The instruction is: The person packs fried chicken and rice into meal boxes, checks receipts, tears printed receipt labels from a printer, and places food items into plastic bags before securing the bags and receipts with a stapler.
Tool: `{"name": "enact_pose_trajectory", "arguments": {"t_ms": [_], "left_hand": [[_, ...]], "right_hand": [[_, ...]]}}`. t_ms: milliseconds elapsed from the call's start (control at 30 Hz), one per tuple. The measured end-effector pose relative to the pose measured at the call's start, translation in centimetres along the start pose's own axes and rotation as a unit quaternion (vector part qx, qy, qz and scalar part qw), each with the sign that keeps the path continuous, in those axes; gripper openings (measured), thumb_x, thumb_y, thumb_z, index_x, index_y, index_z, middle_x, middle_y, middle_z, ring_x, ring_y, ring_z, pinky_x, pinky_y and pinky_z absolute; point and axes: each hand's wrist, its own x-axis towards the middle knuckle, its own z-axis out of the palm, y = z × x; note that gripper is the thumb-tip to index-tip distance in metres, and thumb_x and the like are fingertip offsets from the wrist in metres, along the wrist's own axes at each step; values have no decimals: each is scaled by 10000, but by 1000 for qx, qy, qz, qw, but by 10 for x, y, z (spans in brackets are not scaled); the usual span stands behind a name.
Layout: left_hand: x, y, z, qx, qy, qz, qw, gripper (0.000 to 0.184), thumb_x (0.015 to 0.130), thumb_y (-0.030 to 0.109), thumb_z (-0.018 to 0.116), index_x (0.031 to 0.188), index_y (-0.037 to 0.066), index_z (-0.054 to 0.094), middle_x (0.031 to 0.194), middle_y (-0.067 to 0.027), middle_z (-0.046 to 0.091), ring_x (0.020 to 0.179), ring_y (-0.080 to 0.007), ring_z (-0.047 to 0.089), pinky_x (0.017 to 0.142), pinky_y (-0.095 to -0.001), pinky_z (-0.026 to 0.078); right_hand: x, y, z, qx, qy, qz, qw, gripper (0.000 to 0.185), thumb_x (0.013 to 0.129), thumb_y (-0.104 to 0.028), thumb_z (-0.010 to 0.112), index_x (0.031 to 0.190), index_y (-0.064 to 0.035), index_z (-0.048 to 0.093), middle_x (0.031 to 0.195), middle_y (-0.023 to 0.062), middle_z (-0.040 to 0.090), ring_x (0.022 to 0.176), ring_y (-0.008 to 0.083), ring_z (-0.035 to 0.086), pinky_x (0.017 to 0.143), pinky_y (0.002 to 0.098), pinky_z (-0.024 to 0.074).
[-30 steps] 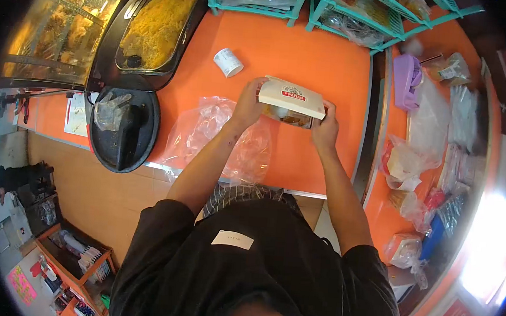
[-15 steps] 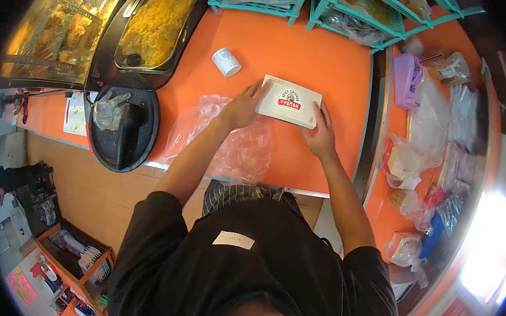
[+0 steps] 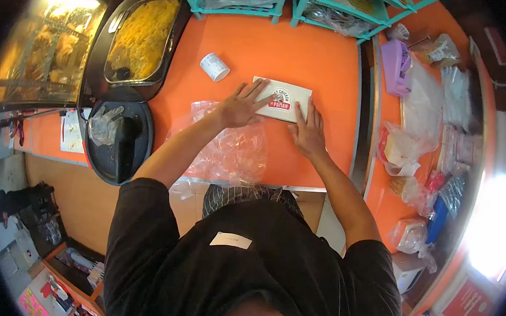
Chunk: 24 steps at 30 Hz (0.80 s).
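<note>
A closed white box (image 3: 288, 109) with a round chicken logo and a red label lies on the orange table (image 3: 299, 161). My left hand (image 3: 242, 105) rests on the box's left part with its fingers spread. On the right edge of the box lies my right hand (image 3: 310, 132), its fingers stretched out over the lid. A clear plastic bag (image 3: 230, 150) is spread on the table below my left hand, beside the box. Behind my left hand a white printed roll (image 3: 215, 67) lies on its side.
At the back left is a tray of yellow food (image 3: 142, 40), with a round black lid (image 3: 138, 159) in front. Teal racks (image 3: 240, 9) stand at the back. A purple dispenser (image 3: 395, 67) and plastic bags (image 3: 423, 111) lie on the right counter.
The box was held tilted with its front open; its lid is now closed and it lies flat. Both hands have moved from its sides onto the top. The view has shifted slightly.
</note>
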Motion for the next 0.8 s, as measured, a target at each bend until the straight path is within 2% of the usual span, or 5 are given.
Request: {"name": "enact_pose_trajectory", "arguments": {"t_ms": [267,433,567,667,800], "left_hand": [[16,22,22,-23,71,-53,996,769,881,338,661,1534,119,320,1593,-248,210,1474,-391,235,1184,-518,243],[30,50,26,-18,67,-136,988,765,900,287,636,1543,84,275,1596,-262,183,1485,-412,192,1192,-522,220],[33,56,20,-28,30,-161,986,769,908,274,632,1548,80,253,1600,-261,167,1491,-417,167,1200,-522,201],[36,63,12,-22,19,-169,985,756,912,253,624,1546,74,254,1598,-264,171,1489,-421,169,1199,-525,202],[38,66,16,25,17,-169,985,699,926,211,590,1537,75,280,1590,-272,187,1482,-426,188,1197,-522,210]], "right_hand": [[24,12,-29,-18,-47,44,998,620,927,-280,604,1498,-138,407,1574,233,267,1426,384,327,1134,503,317],[76,118,-175,102,349,83,928,188,898,-215,647,968,-48,695,835,123,703,752,308,681,721,405,543],[99,310,-233,-99,133,204,965,336,864,-358,695,954,-36,733,850,127,713,738,250,681,684,382,536],[97,331,-238,306,-106,425,845,341,889,-389,691,973,-61,725,737,6,558,549,148,486,536,303,453],[91,348,-238,440,-132,350,816,368,878,-408,720,1033,-75,691,759,-28,444,594,87,376,466,222,302]]}}
